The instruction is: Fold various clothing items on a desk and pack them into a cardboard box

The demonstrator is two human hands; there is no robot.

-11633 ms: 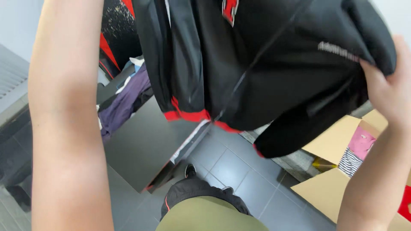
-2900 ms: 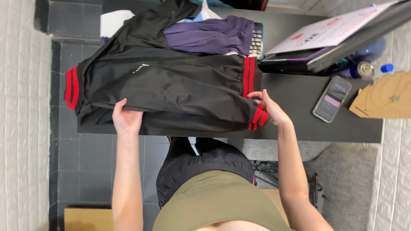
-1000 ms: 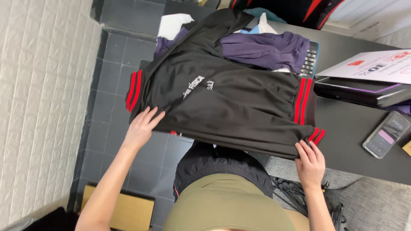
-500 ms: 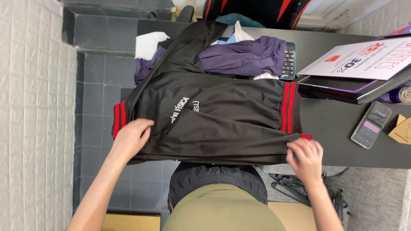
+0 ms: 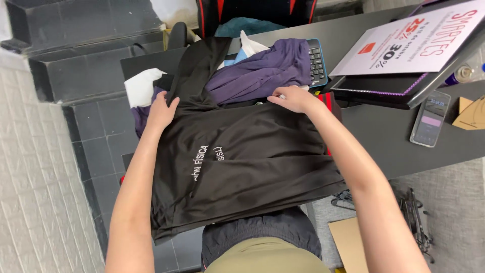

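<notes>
Left hand: the left hand (image 5: pixel 161 110) lies on the far left corner of the black jacket (image 5: pixel 242 167), fingers (image 5: pixel 157 100) curled down over the folded edge and pinching the cloth.
Right hand: the right hand (image 5: pixel 295 98) rests at the far right corner of the same garment, fingers (image 5: pixel 278 97) bent and closed on the upper edge of the fabric.
Jacket: black, folded flat, with white lettering across its left part and a sliver of red trim showing at the right edge; it lies on the near part of the dark tabletop (image 5: pixel 374 126), its near edge hanging over towards the person's lap.
Behind the jacket: a purple garment (image 5: pixel 262 73) is bunched just beyond the right hand, touching the jacket; a white cloth (image 5: pixel 141 87) sits by the left hand.
Keyboard: a keyboard (image 5: pixel 317 63) with a blue rim peeks out from under the purple garment.
Right side: a printed white sheet (image 5: pixel 419 38) lies on a dark notebook (image 5: pixel 389 86); a phone (image 5: pixel 429 119) lies near it, well apart from the jacket.
Floor: dark tiles (image 5: pixel 96 151) to the left.
</notes>
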